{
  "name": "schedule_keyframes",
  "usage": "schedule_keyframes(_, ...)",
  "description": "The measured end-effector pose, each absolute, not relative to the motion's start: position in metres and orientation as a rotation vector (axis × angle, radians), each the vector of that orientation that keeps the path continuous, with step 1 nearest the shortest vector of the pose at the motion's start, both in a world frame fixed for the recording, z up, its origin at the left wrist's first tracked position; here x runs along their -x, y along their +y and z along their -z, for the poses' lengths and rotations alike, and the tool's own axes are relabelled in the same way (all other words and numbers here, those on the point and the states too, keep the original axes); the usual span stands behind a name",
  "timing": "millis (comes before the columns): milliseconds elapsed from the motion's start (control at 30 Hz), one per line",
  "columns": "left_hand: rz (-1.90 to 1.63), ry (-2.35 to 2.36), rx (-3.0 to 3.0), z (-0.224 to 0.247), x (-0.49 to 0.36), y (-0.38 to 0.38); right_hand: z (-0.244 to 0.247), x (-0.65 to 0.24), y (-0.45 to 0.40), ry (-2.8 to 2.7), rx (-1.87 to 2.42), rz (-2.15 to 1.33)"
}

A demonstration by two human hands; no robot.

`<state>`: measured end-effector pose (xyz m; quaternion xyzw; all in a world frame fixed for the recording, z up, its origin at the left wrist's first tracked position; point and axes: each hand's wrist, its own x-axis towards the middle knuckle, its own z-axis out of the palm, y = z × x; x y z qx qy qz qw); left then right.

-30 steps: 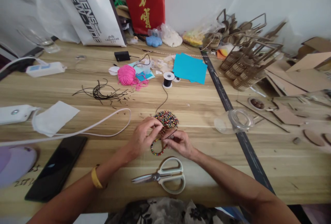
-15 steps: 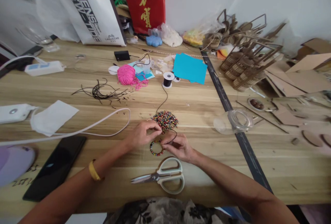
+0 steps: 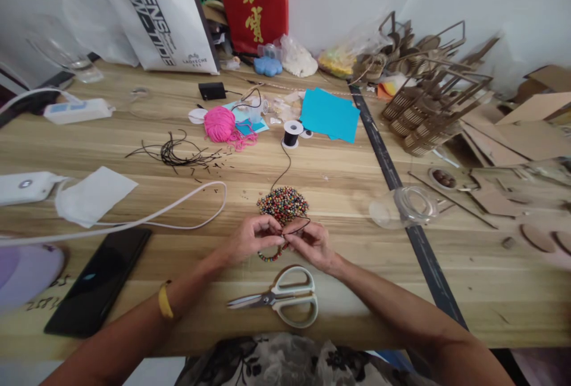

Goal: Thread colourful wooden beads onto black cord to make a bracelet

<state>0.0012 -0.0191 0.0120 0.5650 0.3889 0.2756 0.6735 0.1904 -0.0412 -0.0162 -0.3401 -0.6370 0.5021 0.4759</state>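
Both hands meet just in front of a pile of small multicoloured beads (image 3: 284,203). My right hand (image 3: 312,245) pinches the end of a black cord (image 3: 300,229), which loops up over its fingers. My left hand (image 3: 255,239) is closed at the fingertips, touching the cord end; a bead between them is too small to make out surely. Below the fingers hangs or lies a ring of strung beads (image 3: 269,257), partly hidden by the left hand. From a white spool of black cord (image 3: 292,134), the line runs down to the bead pile.
Scissors (image 3: 279,298) with pale handles lie near the table's front edge. A black phone (image 3: 98,282) and a white cable (image 3: 187,215) are at left. Cut black cords (image 3: 173,153), pink yarn (image 3: 219,124) and blue sheets (image 3: 330,115) lie farther back. A clear tape roll (image 3: 414,206) is at right.
My left hand has come from the bead pile's edge down to the right fingertips, and the two hands now touch. The bead ring has become partly covered. The view has shifted slightly.
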Motion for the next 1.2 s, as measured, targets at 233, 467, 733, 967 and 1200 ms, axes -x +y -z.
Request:
schedule_keyframes(233, -0.624, 0.817, -1.125, -0.0093, -0.0014, -0.0206, 0.0122, -0.1905, -0.0398, -1.594, 0.768, -1.189)
schedule_keyframes(467, -0.569, 0.714, -1.066, -0.0082, 0.0008, -0.0220, 0.0114, -0.1912, -0.0392, -1.614, 0.737, -1.159)
schedule_keyframes(733, -0.573, 0.758, -1.097, -0.0098, 0.0004, -0.0233, 0.0114, -0.1904, -0.0394, -1.612, 0.769, -1.166)
schedule_keyframes(967, -0.632, 0.813, -1.126, -0.0110, -0.0011, -0.0234, 0.0143, -0.1887, -0.0402, -1.435, 0.819, -1.418)
schedule_keyframes(1200, -0.739, 0.917, -1.179, -0.0129, 0.0009, -0.0232, 0.0167, -0.1869, -0.0382, -1.290, 0.866, -1.554)
